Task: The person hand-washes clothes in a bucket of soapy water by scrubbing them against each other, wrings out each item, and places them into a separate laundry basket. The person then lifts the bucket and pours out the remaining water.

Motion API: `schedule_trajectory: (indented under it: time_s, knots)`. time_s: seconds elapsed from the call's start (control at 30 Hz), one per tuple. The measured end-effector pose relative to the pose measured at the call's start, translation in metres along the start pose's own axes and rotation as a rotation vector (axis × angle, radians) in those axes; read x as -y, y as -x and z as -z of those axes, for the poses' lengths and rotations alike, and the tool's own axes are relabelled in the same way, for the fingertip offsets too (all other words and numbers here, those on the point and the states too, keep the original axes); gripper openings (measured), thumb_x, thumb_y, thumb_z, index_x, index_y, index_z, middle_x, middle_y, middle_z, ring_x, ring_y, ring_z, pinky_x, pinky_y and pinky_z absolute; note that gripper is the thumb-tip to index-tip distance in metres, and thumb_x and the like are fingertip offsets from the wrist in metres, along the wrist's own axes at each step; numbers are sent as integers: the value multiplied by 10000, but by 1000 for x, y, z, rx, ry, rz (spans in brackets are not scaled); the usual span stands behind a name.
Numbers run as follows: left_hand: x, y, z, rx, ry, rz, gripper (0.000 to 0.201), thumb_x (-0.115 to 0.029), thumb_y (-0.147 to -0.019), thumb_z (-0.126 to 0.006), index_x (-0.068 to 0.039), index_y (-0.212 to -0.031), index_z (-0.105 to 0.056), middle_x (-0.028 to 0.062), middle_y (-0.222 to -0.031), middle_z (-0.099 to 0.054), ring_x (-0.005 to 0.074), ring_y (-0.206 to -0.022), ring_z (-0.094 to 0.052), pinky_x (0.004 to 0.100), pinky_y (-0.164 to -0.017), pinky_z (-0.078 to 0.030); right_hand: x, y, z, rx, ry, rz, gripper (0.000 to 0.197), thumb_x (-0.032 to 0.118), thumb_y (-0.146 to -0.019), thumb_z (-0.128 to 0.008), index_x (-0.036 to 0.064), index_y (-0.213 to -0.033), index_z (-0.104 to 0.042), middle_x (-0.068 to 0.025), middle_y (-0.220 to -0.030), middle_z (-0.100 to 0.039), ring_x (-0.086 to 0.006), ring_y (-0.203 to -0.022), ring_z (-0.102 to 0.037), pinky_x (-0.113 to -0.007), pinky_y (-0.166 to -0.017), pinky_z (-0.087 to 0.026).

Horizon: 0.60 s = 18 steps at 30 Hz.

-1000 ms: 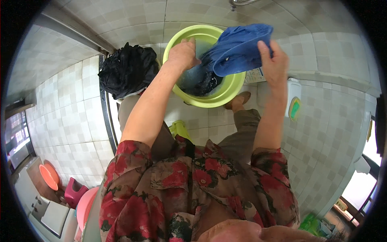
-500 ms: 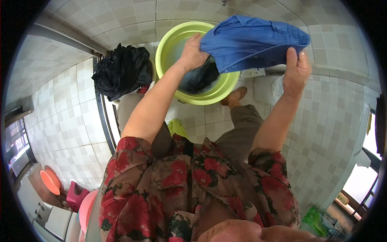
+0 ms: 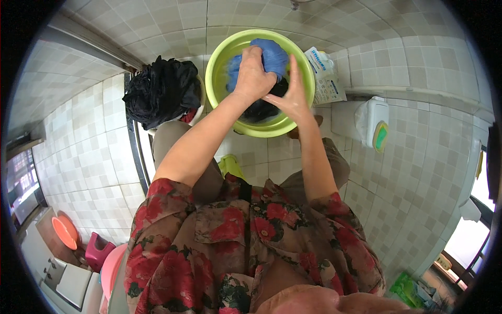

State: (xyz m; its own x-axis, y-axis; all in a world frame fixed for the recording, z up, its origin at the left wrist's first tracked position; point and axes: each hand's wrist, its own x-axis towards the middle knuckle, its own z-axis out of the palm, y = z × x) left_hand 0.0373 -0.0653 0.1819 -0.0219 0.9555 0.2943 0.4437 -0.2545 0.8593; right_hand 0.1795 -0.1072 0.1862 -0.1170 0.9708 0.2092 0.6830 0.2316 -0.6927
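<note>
A lime-green basin (image 3: 212,97) on the floor holds cloudy water. The blue garment (image 3: 272,55), with a gathered edge seen earlier, is bunched up in its far half. My left hand (image 3: 254,76) presses down over the garment, fingers curled into the cloth. To its right, my right hand (image 3: 294,99) is open over the basin, thumb and fingers spread wide beside the blue cloth. Dark wet cloth (image 3: 259,111) lies in the water beneath my hands.
Left of the basin, a pale tub (image 3: 201,107) is heaped with black clothes (image 3: 162,91). A white packet (image 3: 327,78) leans by the wall at the basin's right. Farther right sits a white container (image 3: 374,118) with a green-and-yellow sponge (image 3: 380,136). My feet and knees flank the basin.
The blue garment, stretched between both hands above the basin's right side, has come down into the basin and is bunched. My right hand has moved left and let go of its edge.
</note>
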Motion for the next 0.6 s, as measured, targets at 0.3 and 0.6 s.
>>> schedule_trajectory:
  time_s: [0.3,0.6]
  knots:
    - [12,-4,8,236,626,454,702,-343,-799,-683,26,-1330,-407,229,-1262,-509,296,-1145,-528,356,-960,-424,-4,-29,-8,-382,-1049,-493,587,-45,-708,-741,16,-1237,-497,-103,-1141,-586,-225,-1037,-579,-355,-902,-484]
    - [4,-9,4,341,1396,994,913,-597,-851,-543,-42,-1442,-122,186,-1355,-436,304,-1151,-544,472,-911,-486,26,-20,27,-191,-1532,-313,762,518,-793,-668,64,-1346,-406,-94,-1378,-448,-286,-1276,-414,-460,-1089,-307]
